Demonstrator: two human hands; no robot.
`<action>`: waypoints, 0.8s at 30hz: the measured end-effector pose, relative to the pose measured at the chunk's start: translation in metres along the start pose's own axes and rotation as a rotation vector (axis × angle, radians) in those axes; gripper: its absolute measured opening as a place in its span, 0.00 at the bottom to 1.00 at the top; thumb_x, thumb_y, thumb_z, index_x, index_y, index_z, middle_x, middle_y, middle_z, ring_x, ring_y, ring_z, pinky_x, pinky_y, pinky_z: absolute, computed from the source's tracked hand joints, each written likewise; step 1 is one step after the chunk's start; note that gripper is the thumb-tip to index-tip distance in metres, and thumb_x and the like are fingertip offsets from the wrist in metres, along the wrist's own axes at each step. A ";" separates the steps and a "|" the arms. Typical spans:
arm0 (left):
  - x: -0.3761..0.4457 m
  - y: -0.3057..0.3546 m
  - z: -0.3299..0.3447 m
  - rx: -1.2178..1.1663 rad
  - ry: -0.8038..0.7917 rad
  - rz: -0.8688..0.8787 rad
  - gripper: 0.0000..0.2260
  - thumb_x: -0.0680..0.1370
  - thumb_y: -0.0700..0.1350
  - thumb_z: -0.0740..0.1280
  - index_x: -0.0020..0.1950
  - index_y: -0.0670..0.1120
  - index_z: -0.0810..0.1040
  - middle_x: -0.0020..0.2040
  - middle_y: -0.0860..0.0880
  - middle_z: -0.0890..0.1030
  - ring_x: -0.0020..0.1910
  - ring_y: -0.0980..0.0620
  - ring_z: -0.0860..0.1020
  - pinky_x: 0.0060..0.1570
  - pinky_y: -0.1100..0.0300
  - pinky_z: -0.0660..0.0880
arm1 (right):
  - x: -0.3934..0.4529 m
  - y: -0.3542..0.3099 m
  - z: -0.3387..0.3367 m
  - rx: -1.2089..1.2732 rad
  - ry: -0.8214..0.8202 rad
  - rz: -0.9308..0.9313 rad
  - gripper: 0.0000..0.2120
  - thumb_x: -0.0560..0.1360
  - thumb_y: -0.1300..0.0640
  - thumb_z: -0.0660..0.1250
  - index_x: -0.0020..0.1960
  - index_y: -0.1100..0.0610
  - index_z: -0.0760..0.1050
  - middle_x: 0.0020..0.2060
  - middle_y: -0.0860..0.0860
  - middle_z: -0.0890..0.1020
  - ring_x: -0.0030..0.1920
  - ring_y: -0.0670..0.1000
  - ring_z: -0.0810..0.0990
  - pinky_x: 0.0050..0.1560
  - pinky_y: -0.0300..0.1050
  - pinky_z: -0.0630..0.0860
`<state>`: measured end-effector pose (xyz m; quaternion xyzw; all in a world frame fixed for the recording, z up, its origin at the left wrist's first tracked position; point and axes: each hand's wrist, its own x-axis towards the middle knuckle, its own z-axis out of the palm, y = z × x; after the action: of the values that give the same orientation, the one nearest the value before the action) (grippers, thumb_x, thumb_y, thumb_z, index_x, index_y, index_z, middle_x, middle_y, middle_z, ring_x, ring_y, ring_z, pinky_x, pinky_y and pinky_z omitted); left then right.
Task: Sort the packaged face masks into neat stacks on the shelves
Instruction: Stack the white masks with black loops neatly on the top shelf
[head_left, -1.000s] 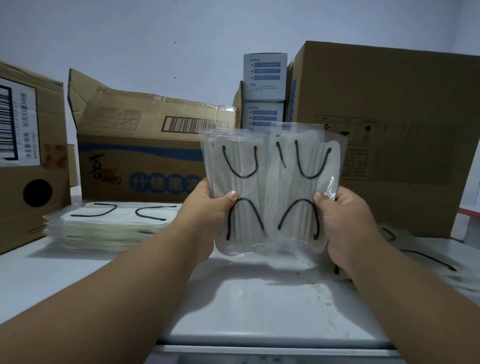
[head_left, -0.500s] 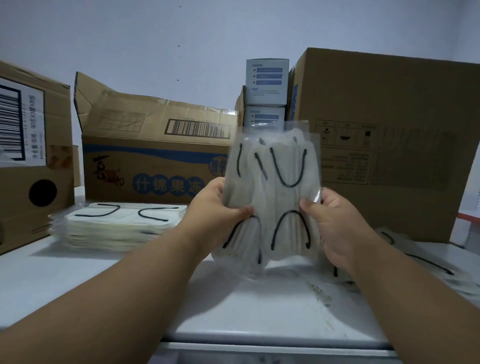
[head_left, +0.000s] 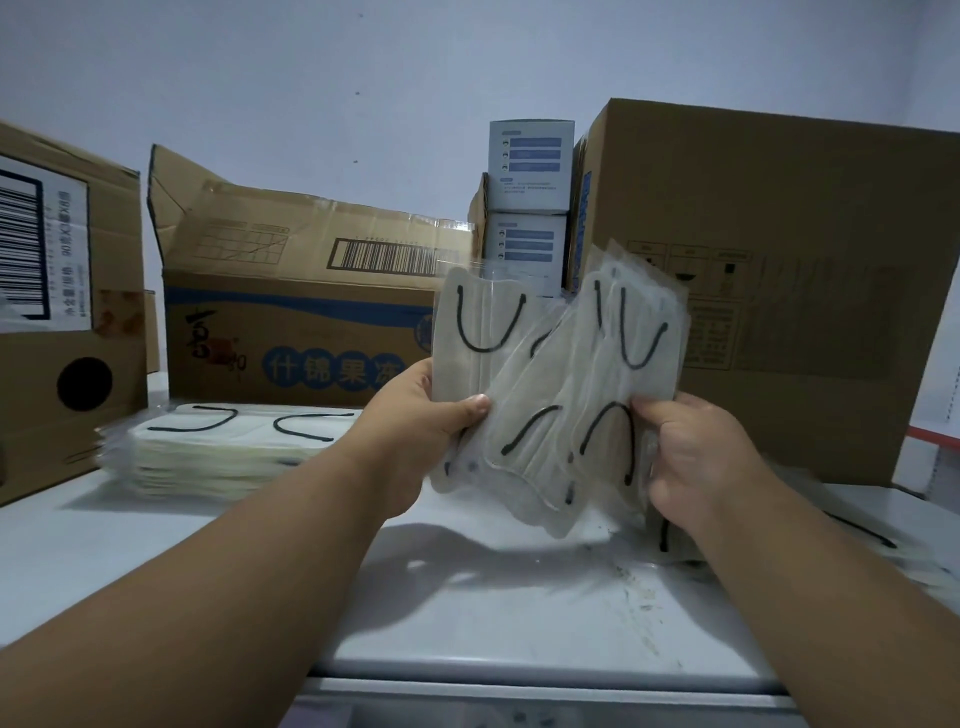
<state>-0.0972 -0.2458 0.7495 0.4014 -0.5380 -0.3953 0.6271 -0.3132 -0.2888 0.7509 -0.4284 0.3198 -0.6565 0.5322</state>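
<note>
Two bare forearms reach in from the lower corners of the frame over a white shelf surface (head_left: 467, 613), which is scuffed and speckled toward the lower right. At centre frame the left hand (head_left: 415, 421) grips the left edge of a bundle of packaged face masks (head_left: 550, 395), thumb pressed on the front and fingers curled behind. The right hand (head_left: 696, 457) clamps the bundle's right edge in the same way. The clear packets, each showing a pale mask with black ear loops, are held upright above the shelf and fanned apart, the right ones tilted.

At centre left a flat stack of masks (head_left: 218, 447) lies on the shelf. More loose packets (head_left: 872, 535) lie at the right, partly hidden behind the right arm.

Behind the stack stands an open printed carton (head_left: 291, 332) with blue lettering. At the far left edge is a carton with a barcode label (head_left: 57, 312). A large plain carton (head_left: 779, 270) fills the right, and between the two, at upper centre, two small white boxes (head_left: 530, 202) sit stacked against the pale wall (head_left: 363, 67).
</note>
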 end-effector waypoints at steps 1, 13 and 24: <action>0.000 0.000 -0.001 -0.002 0.013 0.007 0.11 0.77 0.35 0.70 0.58 0.45 0.77 0.50 0.44 0.85 0.48 0.46 0.85 0.45 0.52 0.83 | 0.001 0.000 0.000 0.006 0.003 0.018 0.09 0.79 0.67 0.64 0.55 0.61 0.80 0.48 0.58 0.86 0.46 0.58 0.86 0.44 0.56 0.83; -0.004 0.006 0.002 0.011 -0.120 -0.036 0.10 0.80 0.36 0.66 0.59 0.45 0.79 0.46 0.45 0.86 0.43 0.48 0.85 0.40 0.53 0.83 | 0.000 0.007 0.007 -0.077 -0.047 0.159 0.13 0.78 0.68 0.64 0.62 0.64 0.76 0.53 0.63 0.84 0.53 0.64 0.83 0.53 0.66 0.79; -0.004 0.006 -0.001 0.175 -0.219 -0.208 0.12 0.79 0.34 0.66 0.60 0.45 0.81 0.51 0.43 0.86 0.52 0.44 0.84 0.55 0.49 0.80 | -0.001 0.011 0.005 -0.336 0.044 -0.122 0.06 0.78 0.66 0.66 0.48 0.59 0.81 0.45 0.61 0.84 0.47 0.61 0.84 0.48 0.60 0.83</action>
<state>-0.0962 -0.2399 0.7530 0.4626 -0.5908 -0.4511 0.4831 -0.3037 -0.2905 0.7434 -0.5156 0.4100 -0.6339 0.4052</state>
